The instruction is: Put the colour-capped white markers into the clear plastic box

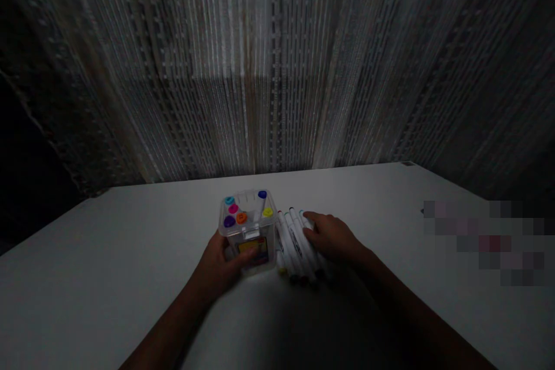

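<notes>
A clear plastic marker box (249,231) stands on the white table (108,277), with several markers upright in it, their coloured caps up. My left hand (221,263) is wrapped round the box's near side, thumb on its front. Right of the box lies a row of several white markers (291,240) side by side on the table. My right hand (332,237) rests on that row, fingers curled over the markers.
A striped, textured curtain (277,69) hangs behind the table's far edge. A blurred-out patch (489,240) covers part of the table at the right. The room is dim.
</notes>
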Available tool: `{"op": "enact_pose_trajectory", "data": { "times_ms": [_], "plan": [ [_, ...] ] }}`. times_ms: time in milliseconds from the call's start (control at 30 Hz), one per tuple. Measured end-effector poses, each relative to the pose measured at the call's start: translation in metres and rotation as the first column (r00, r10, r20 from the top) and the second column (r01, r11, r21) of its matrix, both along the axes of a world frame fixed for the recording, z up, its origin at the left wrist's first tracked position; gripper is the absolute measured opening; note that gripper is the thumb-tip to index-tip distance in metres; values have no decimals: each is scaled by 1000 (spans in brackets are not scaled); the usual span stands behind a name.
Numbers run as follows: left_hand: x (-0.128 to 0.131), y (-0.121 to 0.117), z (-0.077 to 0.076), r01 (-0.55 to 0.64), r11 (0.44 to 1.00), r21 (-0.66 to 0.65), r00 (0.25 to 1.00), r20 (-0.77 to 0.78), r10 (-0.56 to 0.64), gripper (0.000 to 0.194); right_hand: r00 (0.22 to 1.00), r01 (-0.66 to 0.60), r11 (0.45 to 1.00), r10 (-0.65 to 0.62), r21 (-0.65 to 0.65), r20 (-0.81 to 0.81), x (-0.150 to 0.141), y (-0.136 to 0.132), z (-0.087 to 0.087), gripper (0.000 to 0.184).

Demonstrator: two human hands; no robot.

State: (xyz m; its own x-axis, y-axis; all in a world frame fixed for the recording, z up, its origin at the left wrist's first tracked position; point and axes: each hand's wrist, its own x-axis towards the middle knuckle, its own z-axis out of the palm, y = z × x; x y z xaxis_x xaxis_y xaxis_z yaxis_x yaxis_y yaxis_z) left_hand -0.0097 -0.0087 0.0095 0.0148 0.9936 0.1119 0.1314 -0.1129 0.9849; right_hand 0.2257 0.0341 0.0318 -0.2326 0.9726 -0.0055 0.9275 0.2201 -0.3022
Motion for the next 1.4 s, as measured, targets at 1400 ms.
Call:
{"op": "enact_pose_trajectory", "data": {
  "times_ms": [1400],
  "plan": [
    [-1, 1, -2, 38, 999, 23, 999, -7, -37, 48, 997, -34, 999, 32, 37, 69, 1, 5, -8, 52]
  ]
}}
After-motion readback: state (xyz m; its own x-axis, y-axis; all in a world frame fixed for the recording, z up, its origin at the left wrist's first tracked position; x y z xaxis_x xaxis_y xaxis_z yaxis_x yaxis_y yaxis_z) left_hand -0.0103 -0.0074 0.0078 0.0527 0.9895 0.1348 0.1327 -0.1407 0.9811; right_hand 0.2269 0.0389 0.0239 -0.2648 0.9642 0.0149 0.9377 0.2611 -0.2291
